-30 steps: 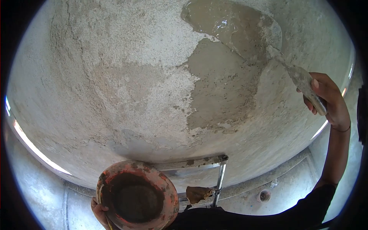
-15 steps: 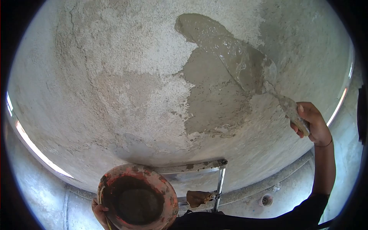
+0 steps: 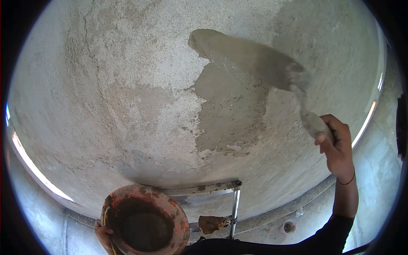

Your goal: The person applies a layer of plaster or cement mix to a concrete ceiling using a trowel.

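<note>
My right hand [image 3: 338, 142] is closed around the mortar-smeared handle of a trowel [image 3: 278, 68]. The trowel's blade lies at the rough plastered wall [image 3: 136, 76], blurred by motion, over the upper part of a smooth wet mortar patch [image 3: 231, 106]. A tongue of mortar stretches left from the blade over the pale, grainy surface. At the lower left, my left hand [image 3: 103, 234] grips the side of a reddish, mortar-stained bucket [image 3: 182, 221]. Grey wet mortar [image 3: 146, 229] sits inside it. Part of the left hand is hidden by the bucket's rim.
A metal ladder [image 3: 234, 206] stands just right of the bucket, with a brown, cloth-like piece [image 3: 211, 224] hanging by it. On the floor below is a small round container [image 3: 289, 226]. A bright strip of light [image 3: 38, 168] runs along the lower left.
The right wrist has turned, and the trowel's blade has tilted and smeared with motion against the wall. The whole view has shifted slightly. My left hand still holds the bucket.
</note>
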`<move>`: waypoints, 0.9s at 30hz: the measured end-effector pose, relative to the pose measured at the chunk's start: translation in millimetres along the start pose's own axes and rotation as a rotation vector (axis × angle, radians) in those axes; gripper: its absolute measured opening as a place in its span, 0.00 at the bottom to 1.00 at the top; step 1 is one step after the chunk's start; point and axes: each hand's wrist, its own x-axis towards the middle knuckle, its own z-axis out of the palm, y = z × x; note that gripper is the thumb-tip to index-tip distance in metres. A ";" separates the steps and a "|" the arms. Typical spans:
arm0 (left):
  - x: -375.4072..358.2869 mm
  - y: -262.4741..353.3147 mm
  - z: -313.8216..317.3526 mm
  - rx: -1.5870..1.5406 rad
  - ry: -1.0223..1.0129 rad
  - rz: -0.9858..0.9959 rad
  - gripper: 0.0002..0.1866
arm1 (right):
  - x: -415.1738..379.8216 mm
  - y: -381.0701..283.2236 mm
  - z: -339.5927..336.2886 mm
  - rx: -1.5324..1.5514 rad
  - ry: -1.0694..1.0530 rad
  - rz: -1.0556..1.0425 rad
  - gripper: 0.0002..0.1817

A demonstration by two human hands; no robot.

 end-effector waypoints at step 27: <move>0.7 -9.8 -5.5 0.066 -0.042 0.112 0.07 | 29.4 -13.6 -4.7 0.285 -0.094 0.128 0.25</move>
